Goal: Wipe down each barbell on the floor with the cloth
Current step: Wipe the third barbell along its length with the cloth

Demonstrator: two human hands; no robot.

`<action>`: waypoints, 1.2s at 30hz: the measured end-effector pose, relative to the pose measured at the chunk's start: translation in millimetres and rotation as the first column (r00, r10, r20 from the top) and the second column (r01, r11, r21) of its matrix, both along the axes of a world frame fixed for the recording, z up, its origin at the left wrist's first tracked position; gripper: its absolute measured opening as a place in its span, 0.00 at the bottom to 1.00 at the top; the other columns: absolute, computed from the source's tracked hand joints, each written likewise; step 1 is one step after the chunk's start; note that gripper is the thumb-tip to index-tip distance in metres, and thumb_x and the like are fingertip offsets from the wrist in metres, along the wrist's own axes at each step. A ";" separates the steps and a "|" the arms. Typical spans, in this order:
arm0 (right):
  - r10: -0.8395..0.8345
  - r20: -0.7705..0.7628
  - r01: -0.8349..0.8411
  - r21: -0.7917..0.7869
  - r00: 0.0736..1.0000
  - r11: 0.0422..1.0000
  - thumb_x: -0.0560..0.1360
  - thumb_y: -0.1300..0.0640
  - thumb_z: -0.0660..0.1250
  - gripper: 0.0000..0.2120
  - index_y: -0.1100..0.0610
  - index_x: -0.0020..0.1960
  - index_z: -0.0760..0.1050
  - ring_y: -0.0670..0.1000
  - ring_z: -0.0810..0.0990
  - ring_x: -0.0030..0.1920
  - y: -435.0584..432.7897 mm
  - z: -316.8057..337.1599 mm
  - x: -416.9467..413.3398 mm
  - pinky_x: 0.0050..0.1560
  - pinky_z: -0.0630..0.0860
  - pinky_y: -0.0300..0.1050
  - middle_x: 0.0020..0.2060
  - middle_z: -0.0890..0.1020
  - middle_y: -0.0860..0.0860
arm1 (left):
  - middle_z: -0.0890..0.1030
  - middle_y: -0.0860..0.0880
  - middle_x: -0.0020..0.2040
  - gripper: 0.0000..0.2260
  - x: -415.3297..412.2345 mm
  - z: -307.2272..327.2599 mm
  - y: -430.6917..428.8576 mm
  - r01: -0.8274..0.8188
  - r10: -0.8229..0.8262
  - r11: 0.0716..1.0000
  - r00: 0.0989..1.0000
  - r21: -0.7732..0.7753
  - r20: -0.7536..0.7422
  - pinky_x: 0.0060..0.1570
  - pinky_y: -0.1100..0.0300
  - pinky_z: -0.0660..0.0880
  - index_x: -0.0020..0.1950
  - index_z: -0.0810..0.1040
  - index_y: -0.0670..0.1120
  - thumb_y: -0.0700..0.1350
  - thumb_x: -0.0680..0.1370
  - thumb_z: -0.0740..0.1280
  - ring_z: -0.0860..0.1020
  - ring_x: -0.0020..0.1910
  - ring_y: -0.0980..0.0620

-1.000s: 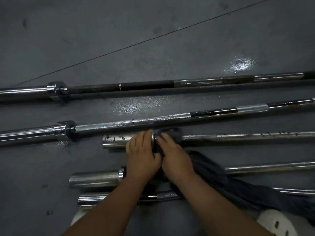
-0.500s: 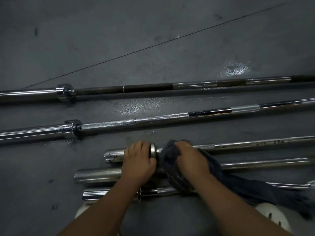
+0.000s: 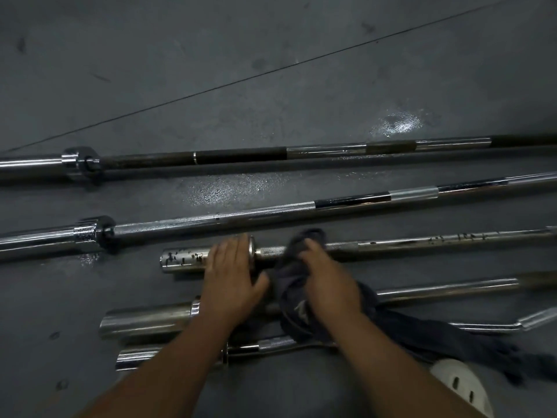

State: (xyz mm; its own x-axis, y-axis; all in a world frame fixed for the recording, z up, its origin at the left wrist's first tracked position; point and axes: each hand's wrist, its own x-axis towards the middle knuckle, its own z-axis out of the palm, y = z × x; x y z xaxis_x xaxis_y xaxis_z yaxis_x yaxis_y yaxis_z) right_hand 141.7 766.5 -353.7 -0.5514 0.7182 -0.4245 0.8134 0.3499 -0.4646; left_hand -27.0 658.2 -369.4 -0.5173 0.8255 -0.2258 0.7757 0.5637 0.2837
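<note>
Dark cloth (image 3: 437, 333) trails from the lower right over the nearest barbells (image 3: 144, 319) up to your right hand (image 3: 328, 279), whose fingers curl round it and clamp it onto the pitted barbell (image 3: 422, 241) at mid-frame. Your left hand (image 3: 232, 276) lies flat-fingered on that bar's sleeve (image 3: 184, 259), steadying it. You look mid-wipe here — next, probably slide the cloth rightward along the shaft, pressing firmly. Two long barbells (image 3: 271, 212) wait beyond, across the upper half.
</note>
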 end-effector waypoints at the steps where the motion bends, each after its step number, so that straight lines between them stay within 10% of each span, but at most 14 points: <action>1: -0.153 0.006 0.153 0.040 0.988 0.987 0.75 0.60 0.60 0.19 0.43 0.61 0.69 0.57 0.79 0.57 13.6 -5.5 16.2 0.55 0.75 0.50 0.67 0.75 0.44 | 0.72 0.44 0.68 0.36 7.2 -2.1 -7.6 0.011 -0.011 1.000 1.000 -0.019 -0.019 0.73 0.46 0.56 0.75 0.63 0.45 0.61 0.71 0.58 0.67 0.69 0.42; 4: -0.403 -0.032 0.404 0.071 0.915 0.912 0.75 0.61 0.58 0.14 0.46 0.56 0.69 0.58 0.80 0.51 18.1 -5.2 19.5 0.48 0.72 0.47 0.59 0.78 0.47 | 0.72 0.46 0.67 0.36 8.0 -10.0 -1.4 -0.016 0.015 1.000 0.999 -0.025 -0.047 0.73 0.46 0.54 0.74 0.64 0.47 0.62 0.70 0.59 0.66 0.68 0.45; 9: 0.055 -0.066 -0.060 -0.066 0.996 0.996 0.73 0.62 0.60 0.10 0.51 0.53 0.68 0.55 0.77 0.61 -25.4 2.3 -27.6 0.54 0.73 0.47 0.74 0.67 0.40 | 0.73 0.48 0.67 0.34 6.8 -6.4 4.5 -0.049 0.049 0.998 0.999 -0.029 -0.005 0.72 0.49 0.53 0.72 0.67 0.49 0.63 0.70 0.58 0.67 0.68 0.47; 15: -0.346 0.090 0.345 0.033 0.934 0.938 0.73 0.63 0.58 0.09 0.50 0.45 0.64 0.61 0.79 0.46 21.8 5.8 9.9 0.47 0.75 0.52 0.46 0.79 0.54 | 0.77 0.51 0.57 0.22 6.3 -1.8 -6.7 -0.083 0.082 0.996 0.996 0.029 0.032 0.59 0.51 0.67 0.63 0.73 0.52 0.61 0.75 0.55 0.74 0.58 0.47; 20: 0.040 -0.006 -0.040 -0.119 0.999 0.992 0.74 0.60 0.58 0.07 0.49 0.47 0.64 0.60 0.79 0.51 -38.7 9.1 -29.7 0.45 0.71 0.50 0.50 0.80 0.52 | 0.78 0.50 0.62 0.24 11.8 -10.3 -13.9 -0.041 0.039 0.998 0.998 0.049 0.045 0.62 0.51 0.60 0.68 0.72 0.51 0.60 0.77 0.54 0.74 0.62 0.48; 26: -0.307 0.057 0.308 -0.005 0.950 0.951 0.72 0.61 0.58 0.07 0.49 0.45 0.65 0.60 0.79 0.45 7.7 -3.5 -6.6 0.44 0.71 0.48 0.48 0.80 0.56 | 0.73 0.47 0.67 0.33 24.2 -5.4 -29.4 0.003 -0.004 0.999 1.000 -0.042 -0.023 0.72 0.47 0.53 0.73 0.67 0.47 0.68 0.76 0.53 0.69 0.68 0.45; 31: 0.034 -0.042 -0.039 -0.121 0.999 0.992 0.73 0.60 0.58 0.13 0.47 0.55 0.67 0.59 0.78 0.60 -28.5 1.5 -31.7 0.57 0.74 0.47 0.72 0.70 0.41 | 0.74 0.48 0.66 0.29 -16.9 -3.6 15.6 -0.046 0.048 0.999 0.996 -0.024 0.075 0.67 0.50 0.61 0.71 0.67 0.50 0.67 0.77 0.54 0.69 0.67 0.46; 36: -0.254 0.009 0.254 0.004 0.967 0.967 0.71 0.62 0.57 0.08 0.49 0.45 0.63 0.60 0.78 0.43 12.6 -6.3 -12.5 0.43 0.71 0.48 0.44 0.78 0.52 | 0.71 0.46 0.68 0.34 10.2 -4.1 -7.6 0.010 -0.009 1.000 1.000 0.021 -0.025 0.72 0.48 0.55 0.74 0.64 0.46 0.63 0.73 0.58 0.67 0.68 0.45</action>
State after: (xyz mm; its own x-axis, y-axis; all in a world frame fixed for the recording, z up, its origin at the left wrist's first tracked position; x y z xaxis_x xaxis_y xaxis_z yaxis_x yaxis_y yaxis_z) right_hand 129.2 779.1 -360.0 -0.3466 0.8354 -0.4266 0.8800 0.1322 -0.4562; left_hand -16.8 650.6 -373.5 -0.5147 0.8349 -0.1952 0.7881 0.5503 0.2759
